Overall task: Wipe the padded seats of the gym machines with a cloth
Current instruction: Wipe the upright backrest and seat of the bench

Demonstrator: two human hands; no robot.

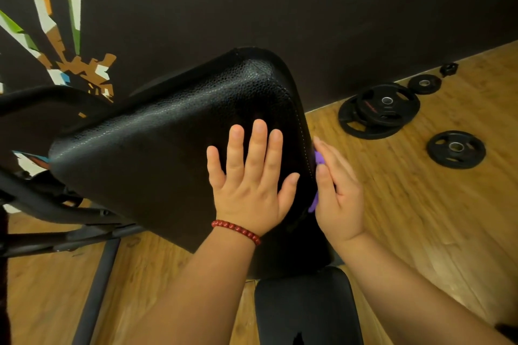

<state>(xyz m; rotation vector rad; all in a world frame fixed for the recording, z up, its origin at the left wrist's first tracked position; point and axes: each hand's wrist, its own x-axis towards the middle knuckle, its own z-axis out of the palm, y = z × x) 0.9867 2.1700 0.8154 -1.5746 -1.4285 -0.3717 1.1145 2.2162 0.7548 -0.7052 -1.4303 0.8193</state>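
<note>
1. Wiping the right side edge of the black pad point(168, 148), pressing the purple cloth point(319, 158) against it under the right hand point(339, 190), fingers straight.
2. Bracing the top face with the left hand point(252, 185), fingers spread flat, holding nothing.
3. Next, likely: sliding the cloth along the edge, then moving to the lower seat point(305, 302).

pad point(157, 154) — pebbled, glossy leatherette | floor point(420, 218) — grained wood | weight plates point(456, 149): matt
</note>
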